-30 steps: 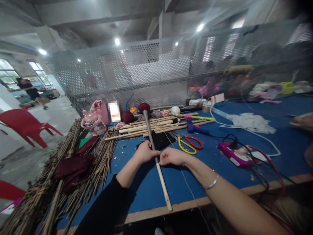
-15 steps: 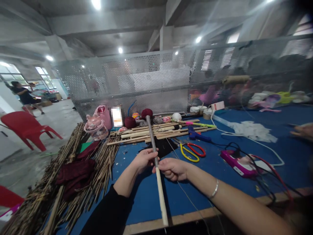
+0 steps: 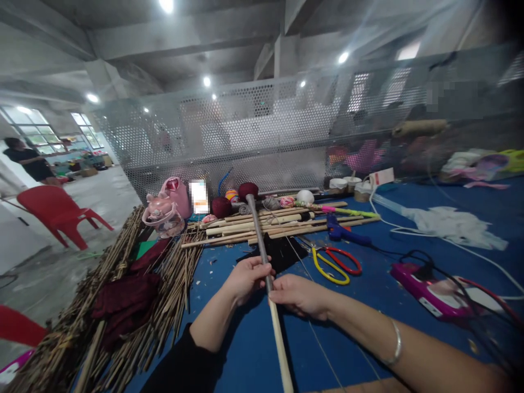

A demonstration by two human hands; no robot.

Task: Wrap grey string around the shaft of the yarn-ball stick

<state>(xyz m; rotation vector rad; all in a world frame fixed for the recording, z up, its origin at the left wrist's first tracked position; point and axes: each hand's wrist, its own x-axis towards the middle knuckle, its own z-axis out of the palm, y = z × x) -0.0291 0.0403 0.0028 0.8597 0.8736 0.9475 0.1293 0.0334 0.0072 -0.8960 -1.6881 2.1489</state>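
Note:
A long wooden stick (image 3: 280, 341) slants up and away from the table's front, pale and bare at its near end, with a grey covering, apparently wound yarn, on its far part. My left hand (image 3: 246, 279) is closed round the grey part, thumb on top. Close beside it, my right hand (image 3: 301, 295) pinches the stick where grey meets bare wood; its fingertips are partly hidden. A thin pale thread (image 3: 317, 327) runs across the table by my right hand. Beyond the hands lies a black cloth (image 3: 282, 254), with yellow-and-red-handled scissors (image 3: 333, 267) to its right.
Balls of yarn (image 3: 221, 207) and several loose sticks (image 3: 229, 236) lie at the back, before a perforated metal screen (image 3: 229, 136). A blue glue gun (image 3: 344, 233) and purple power strip (image 3: 417, 295) are right. Bundled twigs (image 3: 167, 295) lie left. A person stands far left.
The view has shifted, so things at the right sit farther right. Both hands keep their hold on the stick, and appear slightly lower and farther right in the picture.

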